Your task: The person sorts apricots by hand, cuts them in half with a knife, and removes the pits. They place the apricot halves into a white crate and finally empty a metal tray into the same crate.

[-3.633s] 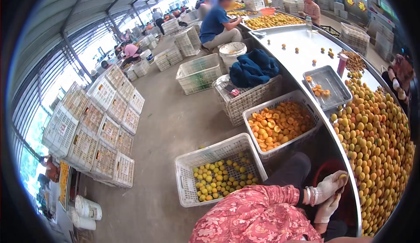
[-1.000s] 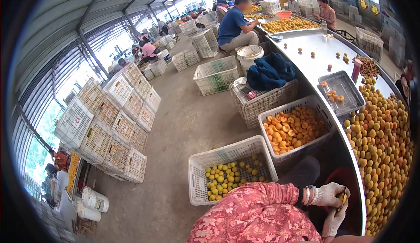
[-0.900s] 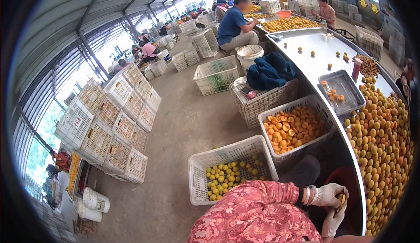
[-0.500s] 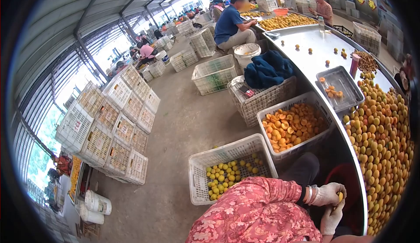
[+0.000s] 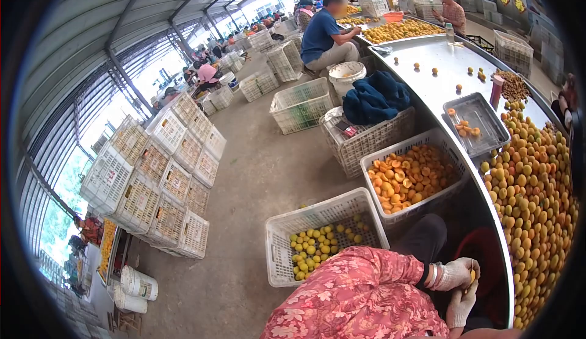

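Observation:
At the lower right, my left hand, in a white knit glove, is closed around an apricot held between its fingers. Just below it is my right hand, also gloved, with its fingers pinched together against the underside of the fruit; what it grips is too small to make out. Both hands are close to the edge of the metal table, over a dark red bucket. A large heap of whole apricots lies on the table to the right.
A metal tray holds a few apricot halves. Beside my legs stand a crate of halved apricots and a crate of yellow-green fruit. Stacked crates rise on the left. A person in blue sits farther along the table.
The view has shifted slightly. My hands have stayed together in nearly the same place, with the apricot turned a little between them.

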Available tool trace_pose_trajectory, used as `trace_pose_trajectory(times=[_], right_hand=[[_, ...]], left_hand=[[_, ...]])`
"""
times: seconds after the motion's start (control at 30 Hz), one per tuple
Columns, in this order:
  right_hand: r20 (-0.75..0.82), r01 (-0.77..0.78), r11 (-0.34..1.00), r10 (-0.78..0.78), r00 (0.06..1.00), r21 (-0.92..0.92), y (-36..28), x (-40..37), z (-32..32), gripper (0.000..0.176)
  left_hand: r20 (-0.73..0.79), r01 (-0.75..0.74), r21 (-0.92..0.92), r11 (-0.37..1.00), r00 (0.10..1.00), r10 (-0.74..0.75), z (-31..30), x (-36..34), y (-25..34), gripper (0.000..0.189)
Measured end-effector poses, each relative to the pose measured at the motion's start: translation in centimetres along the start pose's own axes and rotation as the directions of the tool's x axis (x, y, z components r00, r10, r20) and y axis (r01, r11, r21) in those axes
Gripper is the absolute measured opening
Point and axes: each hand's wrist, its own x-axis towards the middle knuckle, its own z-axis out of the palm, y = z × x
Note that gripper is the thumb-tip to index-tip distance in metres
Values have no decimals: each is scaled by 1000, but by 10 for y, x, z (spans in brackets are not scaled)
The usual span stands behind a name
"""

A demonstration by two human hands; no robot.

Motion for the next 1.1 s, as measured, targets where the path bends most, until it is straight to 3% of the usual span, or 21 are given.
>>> trace_pose_trajectory(times=[0.17, 0.2, 0.23, 0.27, 0.33, 0.37, 0.57, 0.77, 0.8, 0.9, 0.97, 1.0, 1.07, 1.1], right_hand=[[12, 11, 998, -12, 1000, 63, 6, 2, 9, 56], [6, 17, 997, -18, 1000, 74, -1, 1, 9, 55], [14, -5, 998, 6, 1000, -55, -6, 0, 7, 53], [25, -50, 997, 51, 998, -60, -4, -1, 6, 53], [71, -87, 989, 95, 993, -117, -3, 1, 2, 53], [4, -4, 1000, 4, 1000, -9, 7, 0, 9, 52], [54, -92, 962, 81, 995, 256, 13, 6, 11, 55], [146, -2, 983, -25, 989, 185, 20, 18, 16, 58], [143, -1, 976, -31, 989, 216, 18, 21, 18, 59], [54, 5, 954, -23, 998, 301, 3, 27, 25, 50], [199, 255, 965, -264, 944, 69, -14, 33, 11, 49], [197, 254, 964, -264, 944, 76, -20, 37, 6, 49], [251, 117, 974, -66, 966, -192, -32, 48, -2, 53], [250, 120, 975, -72, 966, -186, -36, 54, -5, 53]], left_hand=[[22, -22, -39, 999, 999, 23, -6, 0, -9, 34], [22, -1, -135, 991, 1000, 5, -6, -4, -8, 33], [44, 24, -222, 975, 999, -15, -5, -4, -8, 33], [33, -35, -180, 983, 999, 41, -8, 3, -19, 32], [-3, -7, -112, 994, 1000, 7, -6, 1, -17, 32], [3, 1, -108, 994, 1000, 0, -8, 0, -17, 31], [28, -68, -241, 968, 997, 77, -6, 5, -25, 29], [-44, -122, -201, 972, 992, 116, -15, 1, -24, 33], [15, -82, -304, 949, 996, 91, -17, 0, -22, 33], [-7, -110, -257, 960, 994, 112, -24, 11, -26, 34], [-1, -110, -256, 960, 994, 113, -30, 18, -25, 36], [51, -100, -312, 945, 991, 122, -31, 15, -16, 38], [147, -42, -446, 894, 982, 119, -32, 13, 2, 47], [145, -45, -440, 897, 982, 120, -32, 18, 7, 47]])
